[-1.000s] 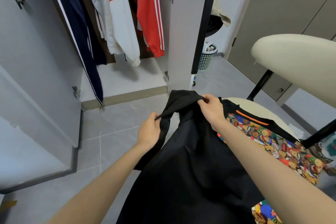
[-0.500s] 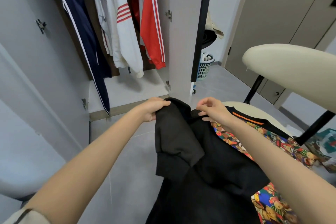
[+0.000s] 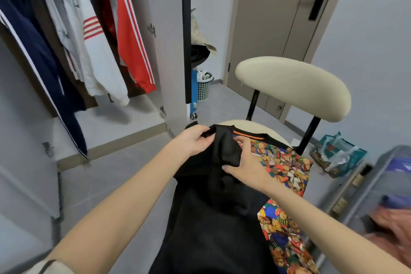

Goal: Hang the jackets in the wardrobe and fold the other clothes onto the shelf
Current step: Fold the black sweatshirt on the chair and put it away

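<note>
Left hand (image 3: 193, 141) pinches the black garment (image 3: 211, 218) by its top edge, right hand (image 3: 247, 168) curled round a fold just beside, garment draped off the chair seat (image 3: 270, 129) over the teddy-bear print garment (image 3: 285, 163), likely squaring it for folding.

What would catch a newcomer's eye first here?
Dead centre, the left hand and right hand grip a black garment over the cream chair. Beneath it lies a loud teddy-bear print garment. Upper left, a red jacket, white jacket and navy jacket hang in the open wardrobe.
</note>
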Action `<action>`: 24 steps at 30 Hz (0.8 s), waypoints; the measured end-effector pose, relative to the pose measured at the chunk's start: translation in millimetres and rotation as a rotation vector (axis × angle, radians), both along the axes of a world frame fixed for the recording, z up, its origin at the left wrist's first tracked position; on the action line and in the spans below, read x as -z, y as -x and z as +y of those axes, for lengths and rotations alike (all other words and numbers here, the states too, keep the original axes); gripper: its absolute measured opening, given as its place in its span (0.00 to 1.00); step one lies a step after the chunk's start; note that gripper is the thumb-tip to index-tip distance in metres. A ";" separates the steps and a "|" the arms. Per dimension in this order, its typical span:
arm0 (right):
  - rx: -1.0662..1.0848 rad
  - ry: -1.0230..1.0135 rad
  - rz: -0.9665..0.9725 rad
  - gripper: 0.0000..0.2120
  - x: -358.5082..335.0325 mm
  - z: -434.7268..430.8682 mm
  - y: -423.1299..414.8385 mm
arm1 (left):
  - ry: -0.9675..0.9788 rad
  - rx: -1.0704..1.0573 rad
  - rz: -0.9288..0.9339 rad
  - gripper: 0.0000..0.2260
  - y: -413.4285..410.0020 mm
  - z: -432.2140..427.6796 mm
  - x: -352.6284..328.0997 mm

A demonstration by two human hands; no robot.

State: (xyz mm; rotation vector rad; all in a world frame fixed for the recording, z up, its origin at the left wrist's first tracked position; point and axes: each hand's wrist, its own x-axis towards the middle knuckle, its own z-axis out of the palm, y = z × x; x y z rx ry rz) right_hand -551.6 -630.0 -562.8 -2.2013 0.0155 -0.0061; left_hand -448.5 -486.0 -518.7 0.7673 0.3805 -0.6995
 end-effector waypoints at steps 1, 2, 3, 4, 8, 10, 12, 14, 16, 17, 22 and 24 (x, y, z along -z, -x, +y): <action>0.031 -0.036 0.020 0.29 -0.8 -7.0 0.2 | -0.011 0.068 -0.041 0.06 0.9 -2.9 -1.1; 0.072 -0.081 0.047 0.25 -2.8 -16.0 -1.1 | -0.045 0.149 -0.104 0.06 0.7 -4.2 -2.1; 0.135 -0.139 0.068 0.23 -5.7 -26.5 -2.5 | -0.112 0.230 -0.195 0.07 -1.2 -3.8 -1.6; 0.217 -0.213 0.075 0.21 -9.5 -37.7 -3.9 | -0.208 0.306 -0.300 0.10 -3.4 -3.6 -0.7; 0.525 -0.517 0.107 0.06 -10.1 -85.2 -2.4 | -0.629 0.508 -0.580 0.16 -8.9 -14.7 15.5; 0.666 -0.511 0.158 0.02 4.7 -109.6 0.7 | -0.785 0.575 -0.635 0.16 -7.5 -28.5 31.9; 0.777 -0.486 0.191 0.04 23.9 -125.9 2.6 | -0.914 0.630 -0.691 0.17 -5.4 -36.2 52.0; 0.824 -0.435 0.248 0.15 44.6 -138.9 6.3 | -0.995 0.680 -0.731 0.18 -3.2 -44.7 72.9; 0.799 -0.331 0.314 0.24 58.3 -143.4 9.6 | -1.063 0.718 -0.793 0.18 -4.6 -49.4 93.7; 0.752 -0.267 0.336 0.26 63.7 -143.6 9.5 | -1.095 0.727 -0.826 0.18 -6.5 -50.6 103.3; 0.482 0.003 0.297 0.22 74.3 -133.5 -17.4 | -1.256 0.600 -0.978 0.16 -30.1 -45.5 135.7; 0.390 0.038 0.252 0.22 77.1 -127.4 -39.4 | -1.315 0.557 -1.055 0.16 -47.6 -43.2 142.8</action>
